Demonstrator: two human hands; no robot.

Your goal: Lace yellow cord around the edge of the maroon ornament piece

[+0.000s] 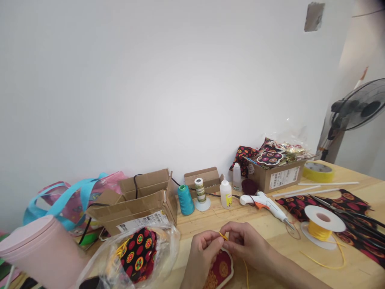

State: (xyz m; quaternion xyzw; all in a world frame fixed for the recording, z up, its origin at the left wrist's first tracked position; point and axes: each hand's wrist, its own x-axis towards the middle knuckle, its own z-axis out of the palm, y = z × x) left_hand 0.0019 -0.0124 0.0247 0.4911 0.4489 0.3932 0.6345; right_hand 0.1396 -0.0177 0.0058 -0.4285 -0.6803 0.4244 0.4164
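Low in the middle of the view, my left hand [205, 251] and my right hand [246, 245] meet with their fingertips close together. Both pinch a short piece of yellow cord [223, 236] between thumb and finger. Below the fingers is a dark red fabric piece [221, 268] with gold patterns and a pale edge, partly covered by my left hand. A loose tail of the cord hangs down past my right wrist. Whether the cord is tied to the fabric piece is hidden by the fingers.
On the right are a spool of yellow cord [320, 229], black scissors [355, 220], a white glue gun [266, 203] and a filled cardboard box [281, 176]. Behind stand a glue bottle [225, 194] and a teal thread cone [185, 200]. A plastic bag [170, 245] and pink bin [48, 253] are left.
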